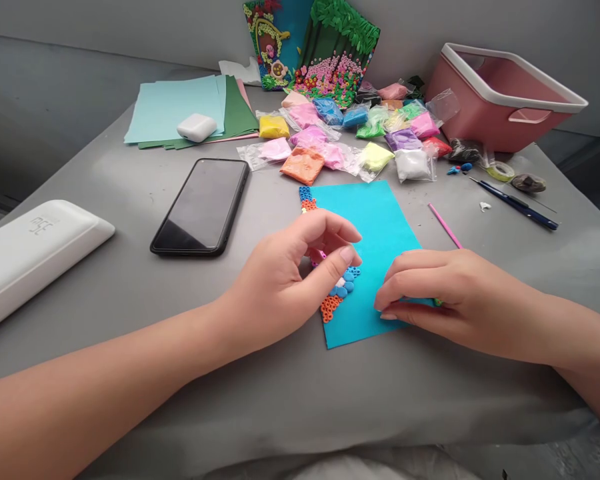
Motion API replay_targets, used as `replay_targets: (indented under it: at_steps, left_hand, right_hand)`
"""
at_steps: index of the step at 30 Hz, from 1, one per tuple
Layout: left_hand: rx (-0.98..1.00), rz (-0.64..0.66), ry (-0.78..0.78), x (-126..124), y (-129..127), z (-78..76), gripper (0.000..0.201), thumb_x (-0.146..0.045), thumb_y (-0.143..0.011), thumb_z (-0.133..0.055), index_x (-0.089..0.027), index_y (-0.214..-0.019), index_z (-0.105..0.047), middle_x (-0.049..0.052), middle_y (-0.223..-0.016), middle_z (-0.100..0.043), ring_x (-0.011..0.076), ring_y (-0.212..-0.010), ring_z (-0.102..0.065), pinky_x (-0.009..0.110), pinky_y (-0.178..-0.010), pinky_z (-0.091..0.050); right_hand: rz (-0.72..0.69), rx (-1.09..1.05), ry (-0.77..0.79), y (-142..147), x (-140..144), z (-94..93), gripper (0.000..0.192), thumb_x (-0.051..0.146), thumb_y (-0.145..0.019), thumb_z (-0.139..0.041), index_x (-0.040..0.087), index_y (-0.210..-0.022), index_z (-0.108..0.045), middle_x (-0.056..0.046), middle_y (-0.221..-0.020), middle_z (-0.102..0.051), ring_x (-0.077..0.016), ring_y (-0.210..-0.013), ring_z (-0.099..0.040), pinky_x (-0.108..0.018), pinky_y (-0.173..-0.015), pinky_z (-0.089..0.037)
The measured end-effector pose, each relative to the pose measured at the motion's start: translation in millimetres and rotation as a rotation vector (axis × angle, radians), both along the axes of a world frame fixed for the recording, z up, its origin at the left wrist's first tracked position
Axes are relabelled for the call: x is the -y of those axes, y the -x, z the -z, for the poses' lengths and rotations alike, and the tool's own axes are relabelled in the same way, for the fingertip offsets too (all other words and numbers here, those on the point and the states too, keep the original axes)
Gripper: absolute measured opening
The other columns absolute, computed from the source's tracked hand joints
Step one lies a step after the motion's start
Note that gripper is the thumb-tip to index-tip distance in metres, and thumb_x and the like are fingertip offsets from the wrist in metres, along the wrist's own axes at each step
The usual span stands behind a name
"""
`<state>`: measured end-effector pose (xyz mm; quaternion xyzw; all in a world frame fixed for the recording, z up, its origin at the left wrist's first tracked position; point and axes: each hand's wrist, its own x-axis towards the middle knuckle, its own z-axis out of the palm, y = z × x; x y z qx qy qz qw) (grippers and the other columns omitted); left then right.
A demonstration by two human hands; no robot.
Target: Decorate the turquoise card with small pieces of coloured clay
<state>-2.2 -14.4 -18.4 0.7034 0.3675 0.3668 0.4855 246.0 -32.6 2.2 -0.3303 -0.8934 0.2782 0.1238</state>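
Note:
A bright blue sheet (375, 227) lies on the table under both hands. Along its left edge run small clay rings in blue and orange (331, 309), and a blue clay flower (344, 287) with a pale centre. My left hand (310, 263) hovers over that decorated edge, thumb and fingers loosely curved with a gap between them, and hides part of the rings. At the sheet's right side my right hand (430, 290) has thumb and index finger pressed together close to the surface; whatever they pinch is hidden. A bit of yellow-green clay shows under its fingers.
Bagged coloured clay (303, 165) is spread behind the sheet, near a pink bin (500, 100). A phone (203, 207), a white device (40, 253) and paper sheets (175, 107) with a white case (197, 127) are leftward. A pink stick (445, 225) and dark pen-like tool (517, 205) lie right.

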Motion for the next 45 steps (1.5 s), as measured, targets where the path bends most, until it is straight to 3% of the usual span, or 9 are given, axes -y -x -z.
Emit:
replay_targets:
  at_steps: [6, 15, 20, 24, 28, 31, 37, 45]
  left_hand:
    - [-0.029, 0.001, -0.007, -0.3, -1.5, -0.1, 0.006, -0.021, -0.100, -0.059, -0.020, -0.106, -0.061, -0.001, -0.095, -0.070, 0.0123, -0.092, -0.071, 0.026, -0.078, -0.059]
    - [-0.043, 0.009, 0.003, 0.7, -0.9, 1.1, 0.008, -0.025, -0.099, -0.059, -0.020, -0.106, -0.062, 0.001, -0.094, -0.068, 0.0159, -0.089, -0.070, 0.032, -0.076, -0.059]
    - [-0.095, 0.012, -0.037, -0.3, -0.9, 2.7, 0.011, -0.027, -0.099, -0.058, -0.019, -0.106, -0.062, 0.003, -0.096, -0.068, 0.0196, -0.091, -0.070, 0.037, -0.078, -0.058]
    - [-0.115, 0.015, -0.057, -2.4, -1.6, 3.4, 0.012, -0.028, -0.099, -0.057, -0.019, -0.106, -0.062, 0.005, -0.098, -0.069, 0.0203, -0.093, -0.069, 0.038, -0.078, -0.058]
    - [-0.125, 0.021, -0.048, -2.9, -1.5, 3.4, 0.013, -0.028, -0.099, -0.057, -0.019, -0.107, -0.061, 0.005, -0.099, -0.069, 0.0203, -0.093, -0.069, 0.037, -0.078, -0.059]
    - [-0.132, 0.020, -0.039, -2.5, -1.0, 3.6, 0.012, -0.029, -0.099, -0.057, -0.020, -0.106, -0.061, 0.006, -0.099, -0.070, 0.0205, -0.093, -0.069, 0.037, -0.076, -0.060]
    - [-0.137, 0.024, -0.018, -2.1, -1.2, 1.8, 0.011, -0.030, -0.098, -0.059, -0.021, -0.105, -0.061, 0.007, -0.101, -0.070, 0.0216, -0.098, -0.069, 0.035, -0.074, -0.059]
    - [-0.145, 0.031, -0.030, -2.8, -1.0, 2.9, 0.012, -0.030, -0.098, -0.058, -0.020, -0.105, -0.061, 0.007, -0.100, -0.071, 0.0220, -0.096, -0.069, 0.036, -0.076, -0.059]
  right_hand:
    - [0.004, -0.031, 0.008, -0.5, -0.5, 5.4, 0.012, 0.021, -0.102, -0.061, 0.023, -0.101, -0.073, 0.000, -0.105, -0.067, -0.0072, -0.086, -0.065, -0.018, -0.077, -0.051]
    - [0.025, -0.011, -0.069, 4.3, -0.8, 4.0, 0.013, 0.025, -0.103, -0.060, 0.021, -0.101, -0.071, -0.001, -0.095, -0.070, -0.0110, -0.083, -0.065, -0.022, -0.073, -0.050]
    - [0.062, -0.017, -0.131, 5.5, -0.1, 13.2, 0.018, 0.029, -0.101, -0.064, 0.021, -0.113, -0.075, -0.005, -0.099, -0.070, -0.0160, -0.090, -0.066, -0.027, -0.077, -0.052]
    - [0.027, -0.033, -0.075, 3.8, 1.0, 14.3, 0.010, 0.025, -0.099, -0.066, 0.023, -0.102, -0.076, -0.004, -0.102, -0.070, -0.0149, -0.093, -0.066, -0.025, -0.081, -0.052]
    - [0.091, -0.082, -0.086, 2.5, 1.1, 14.1, 0.004, 0.023, -0.097, -0.068, 0.024, -0.095, -0.072, 0.000, -0.098, -0.070, -0.0130, -0.090, -0.066, -0.023, -0.078, -0.051]
    - [0.121, -0.073, -0.088, 2.5, -0.3, 14.9, 0.004, 0.023, -0.096, -0.069, 0.024, -0.093, -0.072, 0.000, -0.093, -0.071, -0.0133, -0.085, -0.066, -0.024, -0.075, -0.050]
    - [0.076, -0.033, 0.053, 2.1, -2.1, 7.9, 0.008, 0.028, -0.097, -0.068, 0.024, -0.094, -0.075, -0.001, -0.096, -0.073, -0.0146, -0.083, -0.067, -0.026, -0.073, -0.051]
    - [0.120, -0.020, 0.117, 3.4, -3.3, 5.1, 0.011, 0.025, -0.097, -0.065, 0.022, -0.086, -0.067, 0.003, -0.082, -0.070, -0.0117, -0.075, -0.061, -0.025, -0.069, -0.046]
